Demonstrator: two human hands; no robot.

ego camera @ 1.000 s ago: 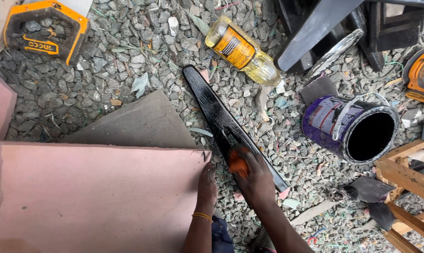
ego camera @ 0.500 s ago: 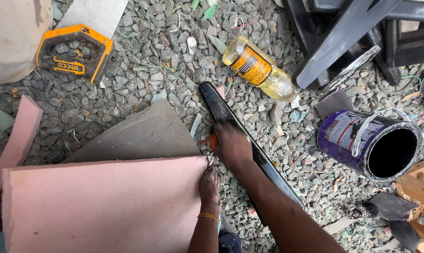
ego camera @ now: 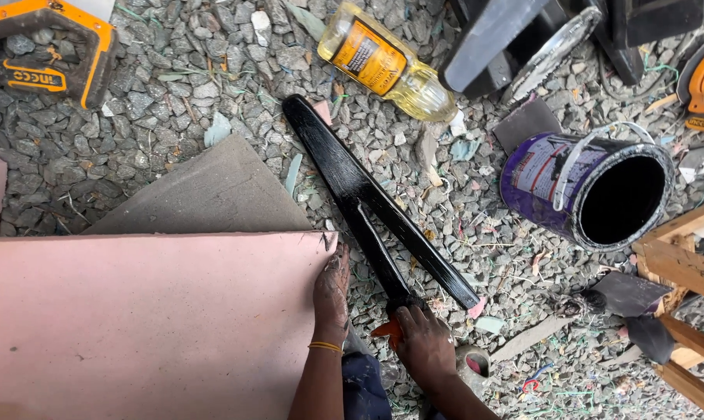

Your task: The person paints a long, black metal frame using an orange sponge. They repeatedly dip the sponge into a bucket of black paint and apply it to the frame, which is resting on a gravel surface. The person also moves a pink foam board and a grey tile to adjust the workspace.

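Since half a second ago the right hand (ego camera: 423, 342) has slid back down the black slat (ego camera: 375, 198), from its upper part to its near end. It now curls shut around an orange brush (ego camera: 388, 327), knuckles up, with the dark bristles pressed to the slat's lower end. Its forearm runs in from the bottom edge. The left hand (ego camera: 332, 292) lies flat and open, fingers stretched forward along the right edge of the pink board (ego camera: 142, 319), holding nothing; a yellow band circles its wrist. The slat rests on gravel (ego camera: 173, 109), running diagonally from near a bottle (ego camera: 387, 62) of yellow liquid down towards the hands. A purple paint can (ego camera: 577, 183) lies on its side to the right, well apart from both hands.
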